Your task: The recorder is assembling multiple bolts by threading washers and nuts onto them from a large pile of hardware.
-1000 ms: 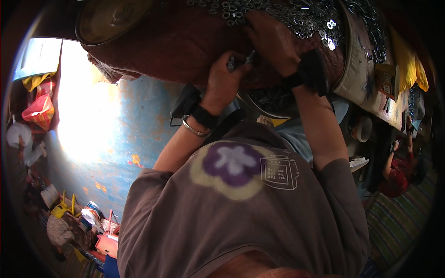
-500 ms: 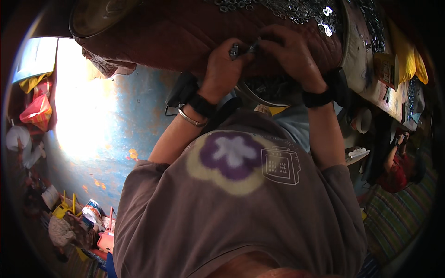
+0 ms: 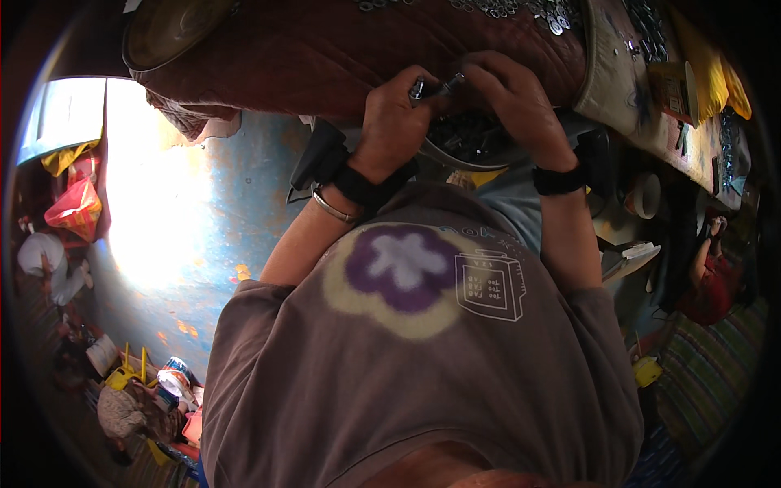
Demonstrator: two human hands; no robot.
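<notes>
My left hand (image 3: 392, 120) is closed round metal bolts. One bolt (image 3: 417, 89) pokes up from the fist, and another bolt (image 3: 453, 82) points up and right from the thumb side toward my other hand. My right hand (image 3: 514, 96) has its fingers bent and pinched together beside that bolt's tip; anything between them is hidden. Both hands are above the near edge of a dark red cloth-covered surface (image 3: 325, 69). Below them, at my lap, is a round metal bowl (image 3: 446, 155) of dark metal pieces, partly covered by my right hand.
Loose washers (image 3: 496, 8) lie at the far edge of the cloth. A round metal dish (image 3: 172, 37) stands far left. On the right are a carton (image 3: 674, 91), yellow cloth (image 3: 709, 85) and a cup (image 3: 645, 196). Other people sit at right (image 3: 710, 276) and lower left (image 3: 134, 409).
The hands stay close together over the cloth edge. The bolt between them shows more clearly, and more of the bowl below is visible. The view has shifted slightly, leaving fewer washers in sight.
</notes>
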